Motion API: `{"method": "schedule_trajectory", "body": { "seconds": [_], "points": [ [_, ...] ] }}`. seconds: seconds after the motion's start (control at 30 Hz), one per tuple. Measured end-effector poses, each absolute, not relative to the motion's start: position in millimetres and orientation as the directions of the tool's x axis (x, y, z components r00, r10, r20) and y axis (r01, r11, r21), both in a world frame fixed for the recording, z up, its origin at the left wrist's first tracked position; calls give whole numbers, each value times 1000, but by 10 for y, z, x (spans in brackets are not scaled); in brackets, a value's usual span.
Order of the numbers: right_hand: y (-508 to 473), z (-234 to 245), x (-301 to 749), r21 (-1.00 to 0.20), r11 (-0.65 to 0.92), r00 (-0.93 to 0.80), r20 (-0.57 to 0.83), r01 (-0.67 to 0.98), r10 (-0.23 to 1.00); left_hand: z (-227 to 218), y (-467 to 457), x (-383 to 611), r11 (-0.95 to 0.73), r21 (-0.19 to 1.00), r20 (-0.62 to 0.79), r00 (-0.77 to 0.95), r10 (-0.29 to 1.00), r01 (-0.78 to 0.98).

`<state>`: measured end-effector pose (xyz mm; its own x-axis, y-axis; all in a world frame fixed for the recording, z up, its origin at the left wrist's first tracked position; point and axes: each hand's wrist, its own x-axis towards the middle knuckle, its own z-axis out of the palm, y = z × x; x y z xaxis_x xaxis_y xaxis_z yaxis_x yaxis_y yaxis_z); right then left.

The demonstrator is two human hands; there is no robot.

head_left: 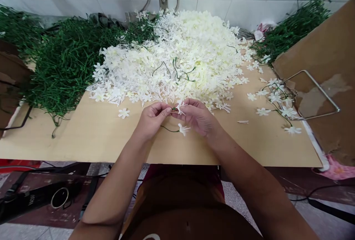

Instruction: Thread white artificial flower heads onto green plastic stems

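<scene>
My left hand (156,118) pinches a thin green plastic stem (173,108) between thumb and fingers. Right beside it, my right hand (199,116) is closed on a small white artificial flower (181,108) at the stem's tip. Below the hands, another white flower (183,129) hangs at the end of a curved green stem that runs back under my left hand. Just beyond my fingers rises a large heap of white and cream flowers (205,44), with a few loose green stems (180,73) lying across it.
Dark green stems (69,55) are piled at the left, more green stems (294,29) at the back right. Several flowered stems (288,112) lie by a metal wire bracket (337,110) and a leaning cardboard box (327,73). A single flower (124,113) rests on the tabletop (97,140).
</scene>
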<state>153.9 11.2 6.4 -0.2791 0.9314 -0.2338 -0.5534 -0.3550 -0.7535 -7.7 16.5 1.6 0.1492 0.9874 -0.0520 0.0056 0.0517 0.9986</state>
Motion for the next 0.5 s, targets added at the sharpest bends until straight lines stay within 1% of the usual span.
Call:
{"method": "schedule_trajectory", "body": {
  "seconds": [0.2, 0.27, 0.37, 0.43, 0.5],
  "points": [
    [112, 47, 1488, -807, -319, -198, -253, -496, 947, 15, 165, -68, 90, 996, -85, 167, 982, -23],
    [116, 46, 1472, -853, -277, -156, -231, -442, 961, 9, 169, -66, 90, 996, -86, 177, 980, -16],
    [118, 36, 1458, -931, -169, -88, -149, -324, 985, -5, 175, -61, 86, 996, -87, 172, 981, 15],
    [118, 18, 1455, -947, -142, -76, -125, -289, 989, -18, 173, -56, 92, 996, -94, 166, 982, 21],
    [115, -7, 1457, -941, -159, -91, -138, -299, 986, -31, 166, -51, 100, 995, -101, 171, 980, 13]
  ]
}}
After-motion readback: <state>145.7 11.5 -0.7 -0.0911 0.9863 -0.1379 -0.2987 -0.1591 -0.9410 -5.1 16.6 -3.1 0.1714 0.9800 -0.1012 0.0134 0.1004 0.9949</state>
